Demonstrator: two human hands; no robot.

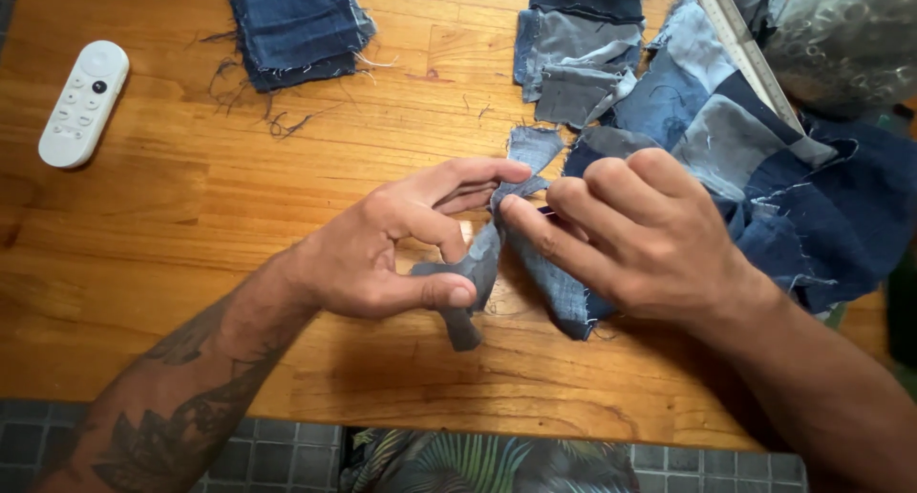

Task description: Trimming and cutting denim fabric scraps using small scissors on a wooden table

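Two hands pinch one small denim scrap point(482, 259) mid-table: left hand point(382, 245) closed on its lower end, right hand point(635, 230) gripping its upper part. Bare wooden table point(191, 216) lies open leftward, toward one white remote point(83, 101); denim patchwork point(764, 168) and one ruler point(745, 49) crowd the right edge.

- Bare desk point(191, 216) spreads from the hands toward nine o'clock; only the white remote point(83, 103) lies there, near ten.
- At eleven o'clock a stack of denim squares point(296, 20) and loose threads crowd the far edge.
- Twelve to three o'clock is blocked by patchwork denim point(764, 168), a ruler point(745, 49) and a grey rounded object, perhaps a bag point(850, 34).
- Six o'clock: an open strip of desk.
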